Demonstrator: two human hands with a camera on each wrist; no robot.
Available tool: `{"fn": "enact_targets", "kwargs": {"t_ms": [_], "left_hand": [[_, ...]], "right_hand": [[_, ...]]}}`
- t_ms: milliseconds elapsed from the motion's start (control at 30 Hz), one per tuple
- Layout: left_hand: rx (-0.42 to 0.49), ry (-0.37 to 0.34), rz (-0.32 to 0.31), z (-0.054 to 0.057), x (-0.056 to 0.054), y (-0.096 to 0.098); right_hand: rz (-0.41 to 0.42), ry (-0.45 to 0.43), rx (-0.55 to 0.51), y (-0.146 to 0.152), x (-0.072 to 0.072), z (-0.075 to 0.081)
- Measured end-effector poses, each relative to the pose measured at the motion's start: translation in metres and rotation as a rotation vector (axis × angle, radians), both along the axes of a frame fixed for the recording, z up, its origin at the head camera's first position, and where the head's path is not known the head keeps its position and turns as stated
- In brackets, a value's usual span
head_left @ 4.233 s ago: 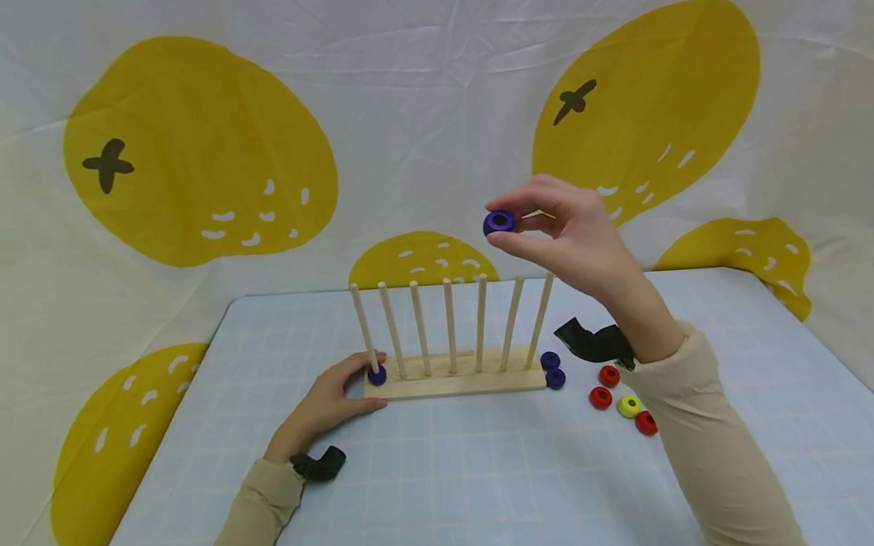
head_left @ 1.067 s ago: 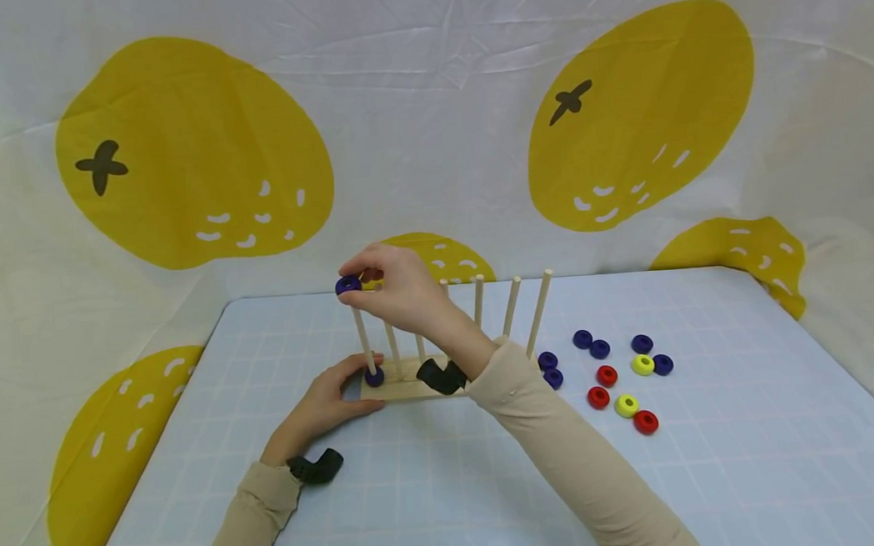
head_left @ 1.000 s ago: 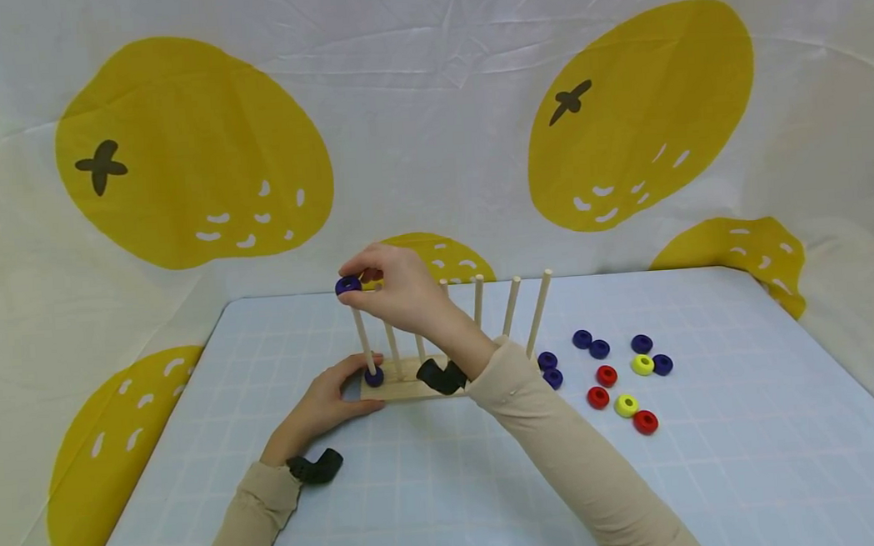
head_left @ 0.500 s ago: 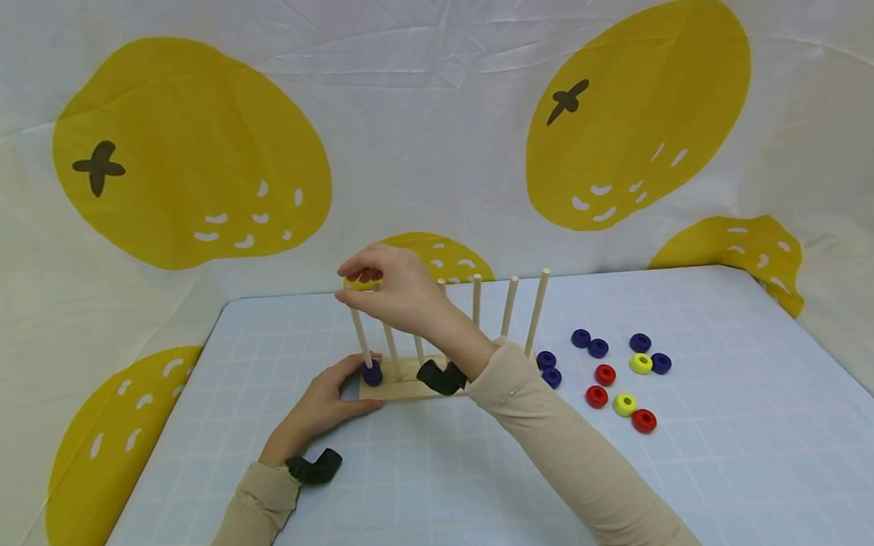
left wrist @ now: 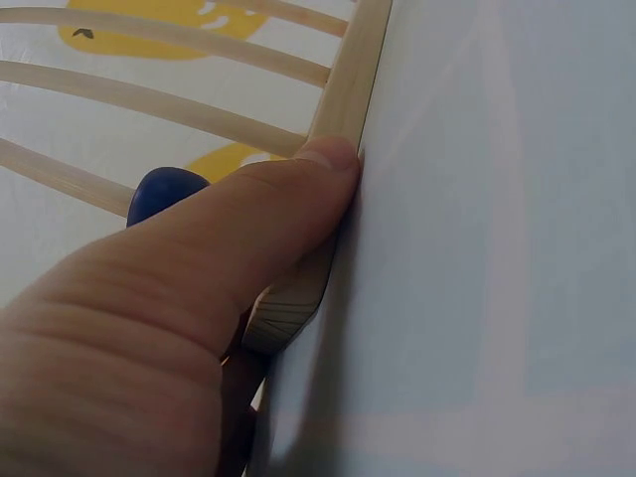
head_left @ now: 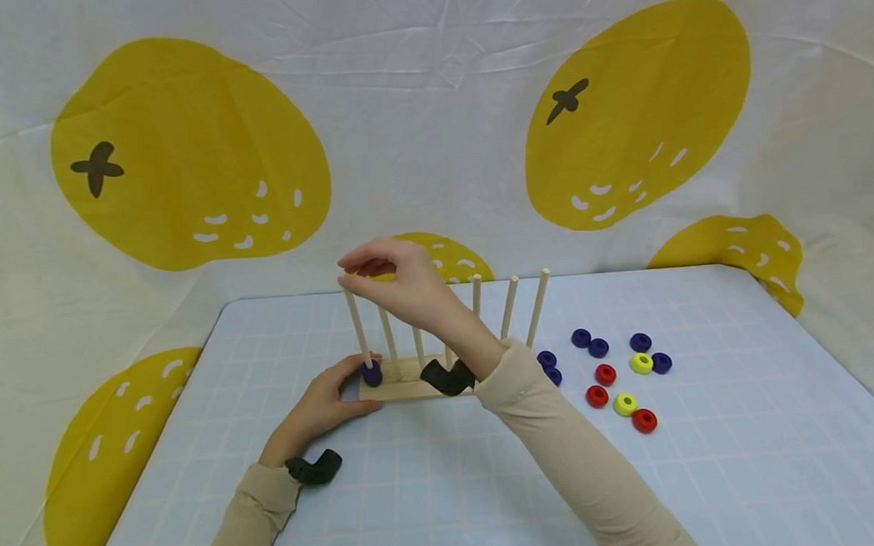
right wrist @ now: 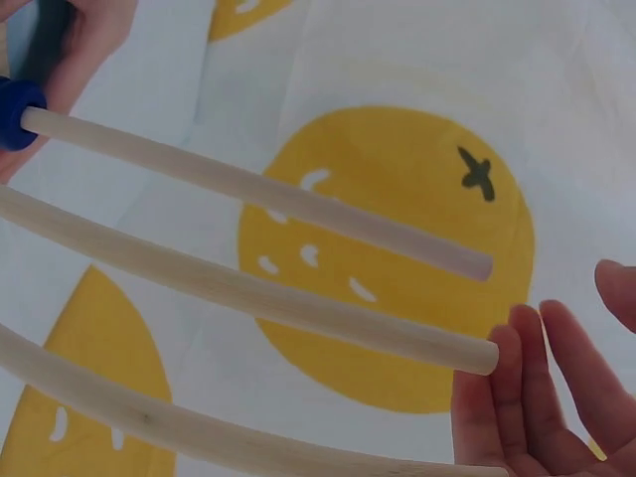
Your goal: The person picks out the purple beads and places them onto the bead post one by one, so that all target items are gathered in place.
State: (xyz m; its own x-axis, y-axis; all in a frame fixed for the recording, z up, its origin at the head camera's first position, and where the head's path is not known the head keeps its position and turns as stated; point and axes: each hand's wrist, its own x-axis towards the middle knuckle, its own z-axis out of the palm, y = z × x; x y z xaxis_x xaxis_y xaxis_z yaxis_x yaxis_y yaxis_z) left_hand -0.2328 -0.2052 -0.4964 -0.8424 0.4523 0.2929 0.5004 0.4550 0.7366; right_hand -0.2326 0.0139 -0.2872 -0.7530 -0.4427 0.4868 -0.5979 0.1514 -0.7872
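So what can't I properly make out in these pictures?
- Head view: much of the wooden base's right part, hidden behind the right sleeve.
- Head view: the top of the fourth peg from the left, hidden behind the right grip.
- Left wrist view: part of the blue stack, hidden behind the left grip.
- Right wrist view: the middle peg's lower end, cut off by the left edge.

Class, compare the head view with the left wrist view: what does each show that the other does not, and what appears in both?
Only the head view shows the right hand and the loose red rings and yellow rings.
Only the left wrist view shows the wooden base's grained end face.
Both show the left hand gripping the base, pegs and blue at the end peg's foot.
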Motion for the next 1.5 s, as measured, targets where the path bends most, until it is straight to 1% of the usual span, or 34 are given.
{"fn": "enact_targets", "kwargs": {"t_ms": [67, 167, 400, 733, 967, 1267, 1500], "left_hand": [[0.003, 0.004, -0.005, 0.000, 0.000, 0.000], [-0.004, 0.006, -0.012, 0.000, 0.000, 0.000], [-0.018, 0.008, -0.017, 0.000, 0.001, 0.000], [-0.024, -0.013, -0.009, -0.001, 0.002, 0.000], [-0.030, 0.001, -0.015, -0.002, 0.002, 0.000], [-0.028, -0.006, -0.021, -0.002, 0.001, -0.001], [-0.027, -0.014, -0.018, -0.001, 0.000, 0.000]], "right_hand": [[0.010, -0.005, -0.040, 0.003, 0.001, 0.001], [0.014, -0.002, -0.064, 0.007, 0.002, 0.001], [0.048, 0.037, -0.142, 0.017, 0.009, 0.006], [0.053, 0.110, -0.170, 0.036, 0.027, 0.008], [0.084, 0.137, -0.222, 0.055, 0.039, 0.008], [0.054, 0.184, -0.244, 0.086, 0.054, 0.008], [0.007, 0.221, -0.239, 0.112, 0.060, 0.004]]}}
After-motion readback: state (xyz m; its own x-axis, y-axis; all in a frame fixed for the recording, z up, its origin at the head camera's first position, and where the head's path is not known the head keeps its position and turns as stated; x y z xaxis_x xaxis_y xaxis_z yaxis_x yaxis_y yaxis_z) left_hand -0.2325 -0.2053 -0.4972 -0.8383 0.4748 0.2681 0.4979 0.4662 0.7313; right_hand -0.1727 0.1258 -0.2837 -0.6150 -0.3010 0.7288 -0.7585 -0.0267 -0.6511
